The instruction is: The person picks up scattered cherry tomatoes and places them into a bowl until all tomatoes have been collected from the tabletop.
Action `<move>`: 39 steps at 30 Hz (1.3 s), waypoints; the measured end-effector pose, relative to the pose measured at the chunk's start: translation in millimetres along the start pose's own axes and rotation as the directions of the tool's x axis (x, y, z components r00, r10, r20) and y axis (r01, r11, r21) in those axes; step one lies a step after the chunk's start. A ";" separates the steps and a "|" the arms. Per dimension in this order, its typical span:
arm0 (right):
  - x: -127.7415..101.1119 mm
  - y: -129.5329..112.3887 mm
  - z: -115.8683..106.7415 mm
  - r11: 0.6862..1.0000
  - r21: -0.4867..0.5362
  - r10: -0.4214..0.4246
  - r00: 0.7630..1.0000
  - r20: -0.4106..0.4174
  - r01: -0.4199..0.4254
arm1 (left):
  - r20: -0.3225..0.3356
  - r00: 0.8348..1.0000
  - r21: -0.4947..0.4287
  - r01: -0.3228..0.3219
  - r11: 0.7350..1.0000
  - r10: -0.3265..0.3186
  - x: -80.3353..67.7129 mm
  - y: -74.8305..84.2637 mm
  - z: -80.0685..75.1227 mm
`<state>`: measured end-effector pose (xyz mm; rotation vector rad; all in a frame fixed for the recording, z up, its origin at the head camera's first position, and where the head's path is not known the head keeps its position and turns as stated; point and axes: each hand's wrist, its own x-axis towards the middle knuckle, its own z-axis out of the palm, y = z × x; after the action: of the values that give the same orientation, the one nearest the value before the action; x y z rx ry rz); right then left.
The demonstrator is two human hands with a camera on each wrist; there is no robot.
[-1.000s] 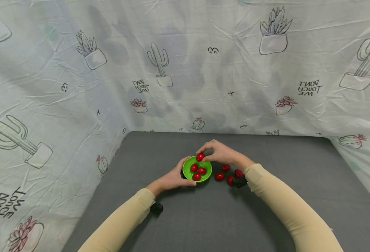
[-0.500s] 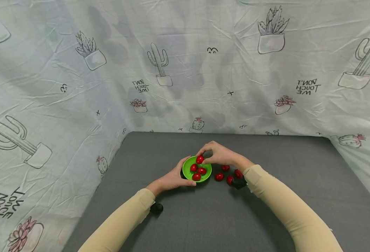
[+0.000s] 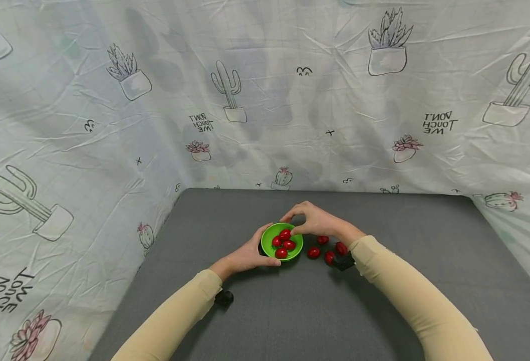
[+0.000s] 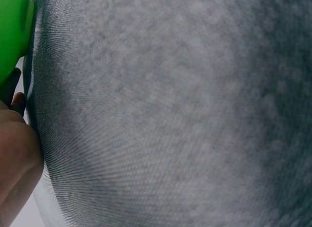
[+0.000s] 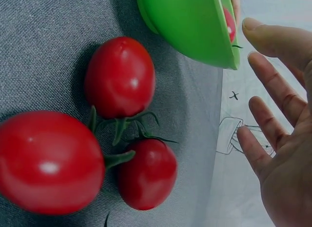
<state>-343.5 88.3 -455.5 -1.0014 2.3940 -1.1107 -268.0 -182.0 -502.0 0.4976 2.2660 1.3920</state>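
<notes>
A green bowl point(image 3: 269, 235) stands on the dark grey table, with several red cherry tomatoes point(image 3: 288, 245) inside. My left hand point(image 3: 247, 255) grips the bowl's left side, thumb at the near rim and fingers around the far side. In the left wrist view, part of the bowl point(image 4: 12, 31) shows above that hand. My right hand point(image 3: 313, 219) hovers at the far right rim, just over the rearmost tomato point(image 3: 285, 234). The right wrist view shows its fingers point(image 5: 265, 122) spread apart beside the bowl point(image 5: 195, 29), holding nothing.
Several loose tomatoes point(image 3: 313, 252) with green stems lie right of the bowl, partly under the right wrist. A black wrist camera point(image 3: 223, 299) hangs at the left sleeve, another point(image 3: 343, 261) at the right. A cactus-print cloth point(image 3: 265, 100) closes off the back and sides.
My right hand has lowered a tomato into the back of the bowl and let it go. The left hand has stayed in place on the bowl.
</notes>
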 end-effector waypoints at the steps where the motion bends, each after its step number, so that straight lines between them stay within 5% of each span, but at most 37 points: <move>1: -0.4 -0.2 -0.4 1.000 -0.002 -0.002 1.000 -0.003 0.002 | 0.001 1.000 -0.002 -0.001 1.000 0.001 0.0 -0.2 -0.1; 23: -32.8 -18.5 -23.2 1.000 -0.016 -0.017 0.997 -0.073 0.016 | -0.004 1.000 0.025 0.002 1.000 -0.002 1.5 -3.4 -2.5; 39: -67.9 -8.2 -40.1 0.996 -0.018 0.087 0.982 -0.170 -0.092 | -0.019 1.000 0.031 -0.006 0.999 0.007 -2.1 -6.4 -2.0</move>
<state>-313.4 154.4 -423.7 -0.8280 2.5647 -1.1773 -267.8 -187.4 -506.6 0.5043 2.3062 1.3723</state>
